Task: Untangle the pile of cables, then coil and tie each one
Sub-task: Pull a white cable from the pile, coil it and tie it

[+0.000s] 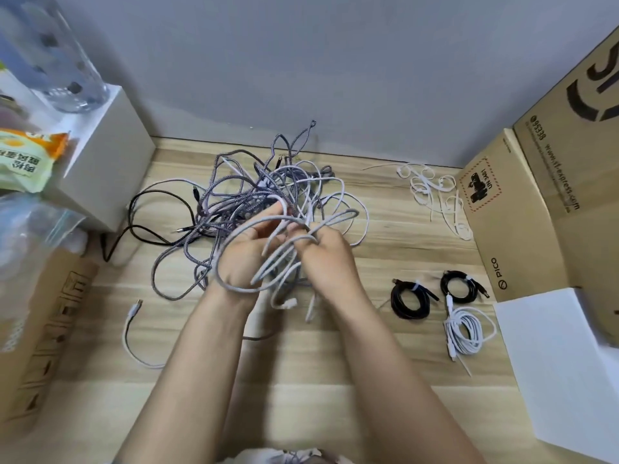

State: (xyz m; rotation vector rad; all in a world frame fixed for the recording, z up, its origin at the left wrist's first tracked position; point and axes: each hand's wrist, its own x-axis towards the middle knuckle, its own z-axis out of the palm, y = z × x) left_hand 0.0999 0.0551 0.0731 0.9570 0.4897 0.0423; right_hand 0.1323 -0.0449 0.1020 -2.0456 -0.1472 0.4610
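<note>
A tangled pile of grey braided, white and black cables (254, 192) lies on the wooden table (335, 363) near the wall. My left hand (244, 256) and my right hand (326, 259) are raised just in front of the pile, both gripping loops of a light grey cable (234, 289) that runs back into the tangle. Its loops hang round my left wrist. To the right lie two coiled, tied black cables (410, 301) (460, 286) and a coiled white cable (467, 331). A heap of white ties (432, 192) sits at the back right.
Cardboard boxes (522, 212) stand along the right edge, with a white sheet (562, 363) in front of them. A white box (100, 169) with a clear bottle and snack bags is at the back left. Another cardboard box (37, 329) is at the left. A loose white cable end (134, 329) lies front left.
</note>
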